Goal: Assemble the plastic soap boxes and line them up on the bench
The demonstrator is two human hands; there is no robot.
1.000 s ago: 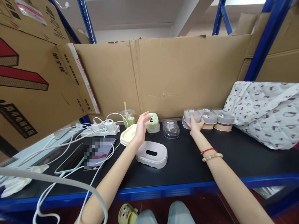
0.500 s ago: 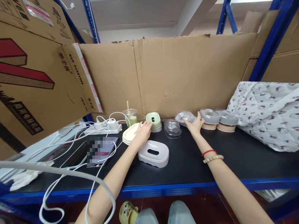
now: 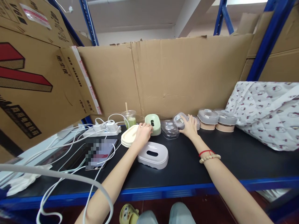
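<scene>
Between the cream oval lids [image 3: 128, 135] and the green oval piece [image 3: 153, 122], my left hand [image 3: 143, 135] rests with its fingers bent, and its fingertips reach the green piece's edge. What it grips, if anything, is hidden. My right hand [image 3: 189, 127] has its thumb and fingers spread at a clear grey lid [image 3: 179, 120], touching its right side. Stacked clear covers [image 3: 170, 128] lie just left of that lid. A pale lilac oval piece with a slot [image 3: 153, 155] sits nearest the front, below my left hand.
Two clear-topped containers [image 3: 207, 119] with peach bases stand at the right, beside a patterned quilted bag [image 3: 263, 115]. A drink cup [image 3: 130, 118], a power strip [image 3: 102, 130], a phone-like device [image 3: 101, 154] and loose white cables occupy the left. Cardboard [image 3: 191, 71] walls the back.
My right hand has moved slightly left onto the grey lid, which now sits further left and more tilted. My left hand has shifted little, its fingers now nearer the green piece.
</scene>
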